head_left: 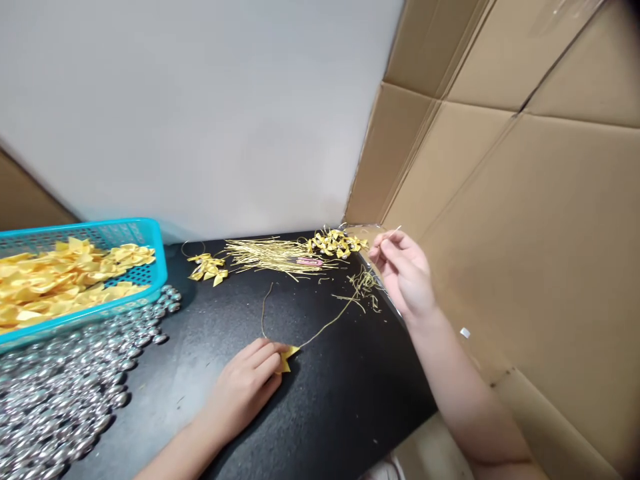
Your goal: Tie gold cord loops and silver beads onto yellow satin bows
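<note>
My left hand lies low over the black table, its fingers closed on a yellow ribbon bow whose pointed ends stick out past the fingertips. A thin gold cord runs from the bow up to the right, and another length of it curves up on the left side. Raised above the table's right edge, my right hand pinches a short thin piece of cord between thumb and fingers. Its other fingers are curled, and part of what they hold is hidden.
At left stands a turquoise basket of yellow bows, beside many shiny silver beads. Along the back lie cut gold cords, a pink-handled tool, finished bows and cord scraps. Cardboard walls the right side.
</note>
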`<control>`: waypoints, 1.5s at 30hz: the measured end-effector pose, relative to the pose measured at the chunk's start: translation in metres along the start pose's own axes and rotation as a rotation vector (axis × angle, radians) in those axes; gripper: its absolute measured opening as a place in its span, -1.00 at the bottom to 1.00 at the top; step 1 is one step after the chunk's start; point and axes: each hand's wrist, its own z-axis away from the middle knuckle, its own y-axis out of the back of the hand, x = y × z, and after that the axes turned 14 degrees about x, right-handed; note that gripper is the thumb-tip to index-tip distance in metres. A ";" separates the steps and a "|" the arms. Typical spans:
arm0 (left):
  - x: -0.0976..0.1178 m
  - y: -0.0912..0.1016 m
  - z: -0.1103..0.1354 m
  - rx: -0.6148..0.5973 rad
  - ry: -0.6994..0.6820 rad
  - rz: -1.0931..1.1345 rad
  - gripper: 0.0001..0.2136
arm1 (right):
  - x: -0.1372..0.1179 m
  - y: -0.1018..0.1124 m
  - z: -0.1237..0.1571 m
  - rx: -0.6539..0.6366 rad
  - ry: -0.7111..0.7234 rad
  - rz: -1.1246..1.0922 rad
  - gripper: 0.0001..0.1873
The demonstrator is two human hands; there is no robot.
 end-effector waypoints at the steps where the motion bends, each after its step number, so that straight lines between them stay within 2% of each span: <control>1: -0.001 0.000 0.000 -0.006 -0.005 0.013 -0.80 | 0.005 0.000 0.000 0.018 -0.034 -0.027 -0.78; 4: -0.006 0.001 0.001 -0.023 -0.008 0.033 -0.80 | 0.015 -0.005 -0.002 0.085 -0.126 -0.129 -0.75; 7: -0.011 0.003 0.000 -0.034 -0.009 0.010 -0.80 | 0.019 -0.019 -0.007 0.122 -0.124 -0.144 -0.78; 11: -0.011 0.006 0.000 -0.041 -0.041 -0.038 -0.84 | 0.010 -0.041 -0.012 0.102 -0.127 -0.156 -0.90; 14: -0.008 0.008 0.001 -0.092 -0.053 -0.063 -0.76 | -0.003 -0.049 -0.014 0.120 -0.135 -0.187 -0.92; 18: -0.002 0.008 0.003 -0.216 -0.056 -0.043 -0.78 | -0.016 -0.042 -0.015 0.142 -0.108 -0.187 -0.91; 20: 0.001 0.009 0.003 -0.288 -0.008 -0.040 -0.76 | -0.019 -0.035 -0.014 0.147 -0.067 -0.198 -0.86; 26: 0.008 0.022 0.008 -0.396 0.066 -0.004 -0.61 | -0.015 -0.014 -0.008 0.102 0.021 -0.234 -0.82; 29: 0.006 0.033 0.017 -0.369 0.090 -0.018 -0.51 | -0.005 -0.008 -0.002 0.077 0.008 -0.225 -0.79; 33: -0.005 0.044 0.027 -0.210 0.178 -0.116 -0.69 | 0.009 -0.005 0.009 0.059 -0.024 -0.194 -0.77; 36: -0.012 0.047 0.027 -0.145 0.233 -0.180 -0.81 | 0.015 -0.008 0.017 0.023 -0.015 -0.166 -0.81; 41: -0.004 0.042 0.021 -0.158 0.246 -0.188 -0.82 | 0.020 -0.010 0.028 -0.049 0.036 -0.108 -0.88; 45: 0.009 0.030 0.010 -0.190 0.219 -0.133 -0.79 | 0.024 -0.011 0.036 -0.119 0.015 -0.109 -0.92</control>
